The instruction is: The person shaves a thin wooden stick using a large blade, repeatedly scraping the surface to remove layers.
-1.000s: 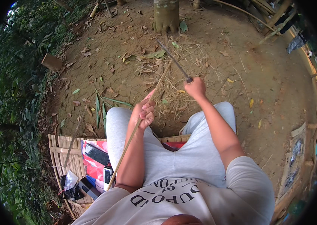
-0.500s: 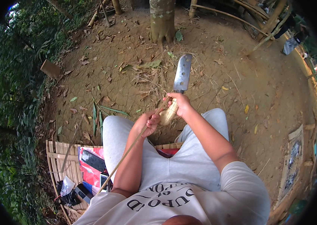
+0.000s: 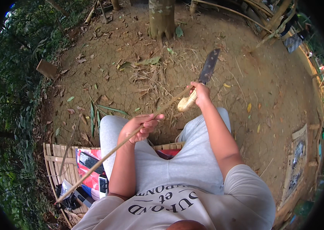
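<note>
A long, thin, pale brown strip [image 3: 93, 169], which looks like split cane or bamboo, runs slantwise from above the bench at lower left up to my right hand. My left hand [image 3: 141, 126] is closed around it near its middle, above my left knee. In my right hand [image 3: 201, 93] is a big knife [image 3: 209, 66], gripped by its thick pale wooden handle. Its broad dark blade, with a row of holes, points away and to the right. The strip's far end lies at the right thumb and fingers, beside the handle.
Under me is a slatted bamboo bench [image 3: 60, 159] bearing a phone [image 3: 89, 161], a red sheet and a plastic bag [image 3: 68, 188]. Cracked earth with dry leaves lies ahead. Beyond stands a tree trunk [image 3: 162, 19]; dense plants line the left, bamboo rails the upper right.
My hands have moved apart: the right went rightward and away with the knife, the left slightly leftward. The blade has turned to the right and more strip shows between the hands.
</note>
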Motion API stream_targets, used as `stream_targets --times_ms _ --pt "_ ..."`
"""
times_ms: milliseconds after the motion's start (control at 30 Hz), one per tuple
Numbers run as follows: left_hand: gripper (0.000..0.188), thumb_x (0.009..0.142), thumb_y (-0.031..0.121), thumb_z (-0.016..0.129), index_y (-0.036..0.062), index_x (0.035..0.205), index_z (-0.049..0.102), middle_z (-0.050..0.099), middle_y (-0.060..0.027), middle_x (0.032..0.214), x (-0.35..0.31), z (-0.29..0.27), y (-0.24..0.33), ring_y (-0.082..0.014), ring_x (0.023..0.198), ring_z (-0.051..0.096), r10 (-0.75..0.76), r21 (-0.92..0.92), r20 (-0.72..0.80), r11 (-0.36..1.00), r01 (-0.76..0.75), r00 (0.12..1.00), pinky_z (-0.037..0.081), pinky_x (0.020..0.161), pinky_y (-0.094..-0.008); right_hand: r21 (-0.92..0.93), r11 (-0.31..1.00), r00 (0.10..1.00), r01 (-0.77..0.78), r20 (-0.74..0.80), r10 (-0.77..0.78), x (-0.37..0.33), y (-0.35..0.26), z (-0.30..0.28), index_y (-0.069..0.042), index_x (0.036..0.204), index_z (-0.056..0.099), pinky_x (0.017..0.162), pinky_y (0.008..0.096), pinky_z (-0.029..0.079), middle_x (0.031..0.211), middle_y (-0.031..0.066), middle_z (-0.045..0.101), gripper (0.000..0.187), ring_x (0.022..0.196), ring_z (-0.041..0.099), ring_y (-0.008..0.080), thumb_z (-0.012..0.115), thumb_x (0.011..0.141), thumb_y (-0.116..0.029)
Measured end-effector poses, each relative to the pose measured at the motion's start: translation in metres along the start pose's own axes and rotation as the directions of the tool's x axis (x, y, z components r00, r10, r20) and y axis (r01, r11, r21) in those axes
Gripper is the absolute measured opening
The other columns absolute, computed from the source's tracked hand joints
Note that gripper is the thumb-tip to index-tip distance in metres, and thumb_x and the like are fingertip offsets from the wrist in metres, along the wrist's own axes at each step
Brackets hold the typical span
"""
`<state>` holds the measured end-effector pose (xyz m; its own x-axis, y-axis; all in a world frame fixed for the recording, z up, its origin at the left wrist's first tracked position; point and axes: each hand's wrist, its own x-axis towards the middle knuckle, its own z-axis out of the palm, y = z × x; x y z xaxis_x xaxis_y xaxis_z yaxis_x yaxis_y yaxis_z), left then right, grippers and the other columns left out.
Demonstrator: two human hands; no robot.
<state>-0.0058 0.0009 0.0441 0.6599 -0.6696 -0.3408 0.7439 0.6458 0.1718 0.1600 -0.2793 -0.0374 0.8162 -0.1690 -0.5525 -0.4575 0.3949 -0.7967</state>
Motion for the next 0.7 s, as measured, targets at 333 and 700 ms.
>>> stream_targets --times_ms 333,700 --pt "0.029 0.106 0.019 0.034 -0.0005 0.119 0.05 0.03 0.0091 0.055 0.018 -0.029 0.01 -0.0004 0.039 0.026 0.071 -0.065 -0.268 0.994 -0.092 0.961 0.024 0.029 -0.0147 -0.773 0.475 0.896 0.42 0.273 -0.349 -0.045 0.005 0.011 -0.003 0.069 0.063 0.058 0.0404 0.05 0.062 0.0133 0.064 0.02 0.06 0.066 0.028 0.07 0.075 -0.021" --pt "0.02 0.105 0.014 0.033 0.0076 0.093 0.047 0.03 0.0091 0.054 0.023 -0.03 0.002 -0.0004 0.039 0.026 0.098 -0.091 -0.33 0.987 -0.135 0.939 0.02 0.029 -0.0156 -0.699 0.116 0.705 0.705 0.673 -0.224 -0.084 0.067 0.06 -0.005 0.067 0.066 0.065 0.0479 0.053 0.067 0.0193 0.065 0.018 0.07 0.065 0.0404 0.068 0.07 -0.023"
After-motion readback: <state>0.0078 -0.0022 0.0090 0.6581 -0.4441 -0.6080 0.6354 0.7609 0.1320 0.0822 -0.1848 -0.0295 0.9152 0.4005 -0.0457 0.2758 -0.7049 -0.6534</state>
